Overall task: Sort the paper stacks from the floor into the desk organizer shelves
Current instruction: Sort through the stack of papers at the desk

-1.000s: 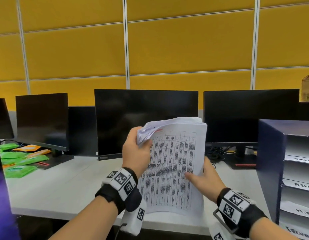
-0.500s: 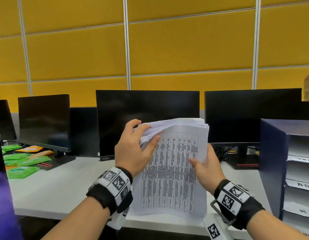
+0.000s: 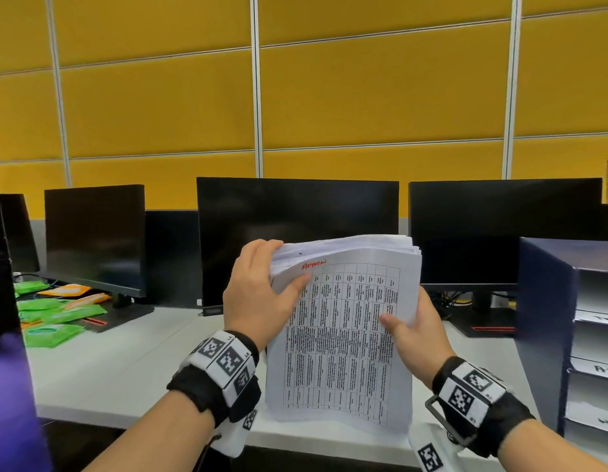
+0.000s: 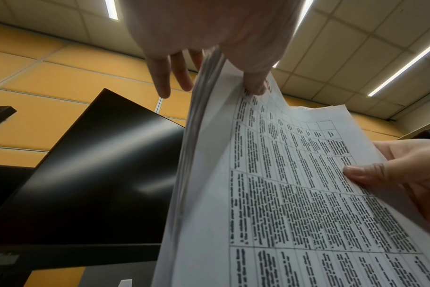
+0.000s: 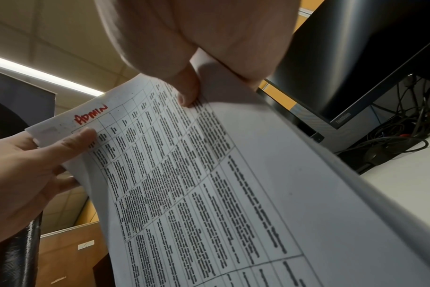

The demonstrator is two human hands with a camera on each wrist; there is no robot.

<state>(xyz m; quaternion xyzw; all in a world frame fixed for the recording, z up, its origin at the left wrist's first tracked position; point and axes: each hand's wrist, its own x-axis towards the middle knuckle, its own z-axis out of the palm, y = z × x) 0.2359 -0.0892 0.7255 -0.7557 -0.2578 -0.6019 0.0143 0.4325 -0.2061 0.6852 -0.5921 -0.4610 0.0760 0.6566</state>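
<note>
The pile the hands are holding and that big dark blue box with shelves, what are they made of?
The paper stack looks like thin matte white printer paper: it bends and its sheets fan out at the top. The desk organizer seems to be dark blue board or laminate with pale shelves; its flat, dull side leaves that open.

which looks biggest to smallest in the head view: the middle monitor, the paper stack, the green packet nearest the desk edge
1. Middle monitor, though it stands farther off.
2. Paper stack, which looks large partly because it is held near the camera.
3. Green packet, clearly the smallest.
</note>
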